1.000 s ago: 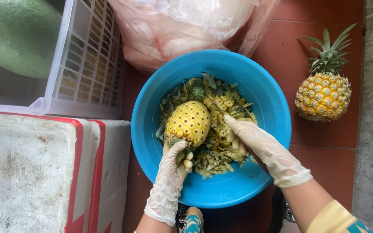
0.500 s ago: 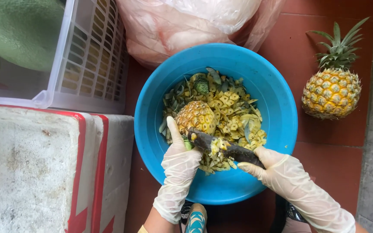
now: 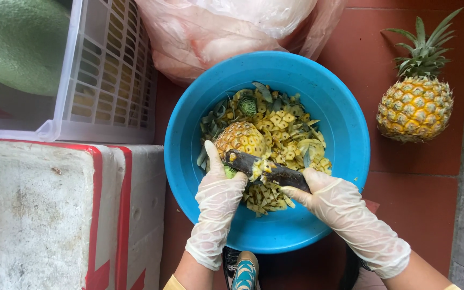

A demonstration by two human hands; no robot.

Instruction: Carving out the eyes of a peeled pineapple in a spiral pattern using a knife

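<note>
Floor point(image 3: 420, 204): red-brown tiles, with a grey concrete strip along the 3 o'clock edge. No tabletop; everything sits on the floor.

At 12 o'clock, a pinkish translucent plastic bag point(image 3: 226, 32), bulging, touching the far rim of the basin. At 10 o'clock, a white slotted plastic crate point(image 3: 108, 70) with a large green rounded fruit point(image 3: 20, 45) inside. At 8 o'clock, a worn white foam box point(image 3: 33, 215) with red tape along its edges. At 2 o'clock, a whole pineapple point(image 3: 415, 104), crown on, lying on the tiles well apart from the basin.

Centre: a round blue plastic basin point(image 3: 339, 123), holding a heap of yellow-green pineapple peelings point(image 3: 288, 126).

Partly peeled pineapple point(image 3: 241, 138): inside the basin, left of centre, resting on the peelings. Skin yellow with brown-edged eyes, green at its near end.

Left hand point(image 3: 218, 201), in a thin clear glove, closed around the near end of the pineapple, thumb up along its side. Right hand point(image 3: 331, 201), also gloved, gripped around the handle of a dark knife point(image 3: 267, 169). The blade lies across the near side of the pineapple, bits of peel stuck to it.

A patterned shoe toe point(image 3: 245, 271) shows at 6 o'clock, just below the basin.
</note>
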